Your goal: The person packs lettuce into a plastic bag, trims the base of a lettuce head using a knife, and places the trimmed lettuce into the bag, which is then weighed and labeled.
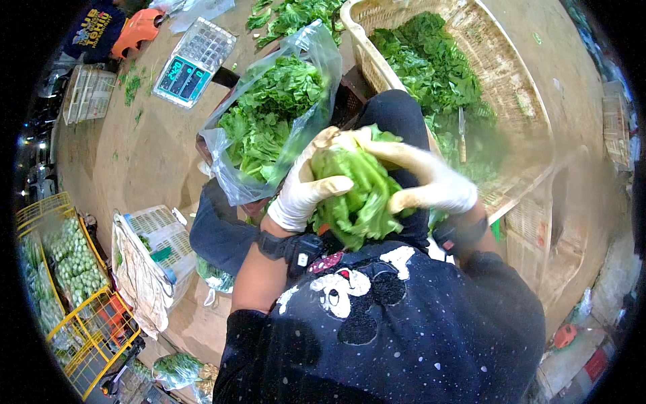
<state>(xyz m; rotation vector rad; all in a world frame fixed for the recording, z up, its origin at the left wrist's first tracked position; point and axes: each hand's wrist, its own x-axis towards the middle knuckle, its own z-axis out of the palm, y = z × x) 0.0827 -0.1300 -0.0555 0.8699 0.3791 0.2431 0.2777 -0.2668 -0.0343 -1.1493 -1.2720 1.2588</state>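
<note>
Between my two gloved hands, over my lap, is a head of green leafy lettuce (356, 189). My left hand (310, 184) grips its left side and my right hand (424, 177) its right side, both in whitish gloves. Just beyond my left hand, an open clear plastic bag (323, 50) full of lettuce leaves (275, 113) sits in a dark crate. To the right, a large cream plastic basket (504, 55) holds darker green leaves (429, 60). A knife (462, 136) lies on the leaves in the basket.
A digital scale (194, 63) stands at the upper left, near an orange plastic stool (139, 30). Loose greens (303, 17) lie at the top. A white crate with a cloth (151, 252) stands at the left, by a yellow-framed cart (96, 338) with bagged vegetables.
</note>
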